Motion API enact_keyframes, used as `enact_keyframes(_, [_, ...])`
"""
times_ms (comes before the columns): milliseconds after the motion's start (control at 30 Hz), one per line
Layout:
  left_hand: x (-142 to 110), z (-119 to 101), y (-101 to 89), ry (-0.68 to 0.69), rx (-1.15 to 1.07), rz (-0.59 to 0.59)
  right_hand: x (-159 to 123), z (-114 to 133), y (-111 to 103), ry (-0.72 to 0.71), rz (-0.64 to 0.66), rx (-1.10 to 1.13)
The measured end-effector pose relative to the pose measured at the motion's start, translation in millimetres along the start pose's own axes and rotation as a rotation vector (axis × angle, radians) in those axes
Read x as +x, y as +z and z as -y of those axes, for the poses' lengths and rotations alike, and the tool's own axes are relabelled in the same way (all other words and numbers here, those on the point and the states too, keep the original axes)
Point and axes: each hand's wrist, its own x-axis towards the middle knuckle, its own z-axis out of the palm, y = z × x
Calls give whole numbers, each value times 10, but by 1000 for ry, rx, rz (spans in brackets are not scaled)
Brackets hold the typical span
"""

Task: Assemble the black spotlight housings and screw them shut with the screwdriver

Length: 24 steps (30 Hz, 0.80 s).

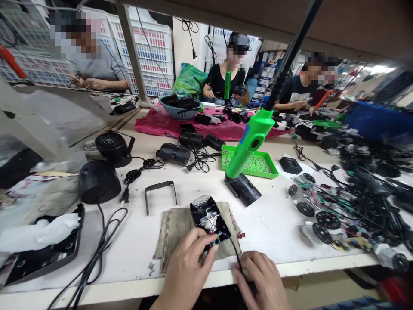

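Observation:
An open black plastic housing (196,214) with a motor-like part and thin wires inside lies on a folded cloth (178,228) at the bench's front. My left hand (190,265) reaches over its near end, thumb and fingertips closed on a small circuit board (214,243). From that end a black cable (235,246) curves down to the right. It passes into my right hand (260,275), whose fingers are bent round it beside the cloth. Behind the housing hangs a green electric screwdriver (248,144), its tip down at a black casing (247,190).
A green tray (269,172) of small screws stands behind the screwdriver. Wired assemblies (318,219) crowd the right. Black lamp housings (100,181), cords and a U-shaped bracket (160,186) lie left. A blue basket (179,112) stands farther back; several people sit across the bench.

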Motion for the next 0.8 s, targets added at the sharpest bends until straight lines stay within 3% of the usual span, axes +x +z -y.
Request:
enact_keyframes(67, [0,7,9,-29,-18,17,16,-5,-56,112,17,174])
enact_keyframes(167, [-16,25,10,-71,-55,33,253,34,-321,248,167,307])
enact_keyframes(333, [-16,25,-26,-65,-70,66,902,140,-722,16,200,-220])
enact_keyframes(433, [-6,2,-41,-64,-63,73,1177,102,-693,-139,201,-467])
enact_keyframes(500, [-11,-10,-39,-67,-52,62,1216,26,-607,-205,225,-478])
enact_keyframes(667, [-32,-17,3,-32,-26,58,917,-113,-428,-194,195,-347])
enact_keyframes(800, [-6,-14,32,51,-5,24,750,10,-317,-164,200,-365])
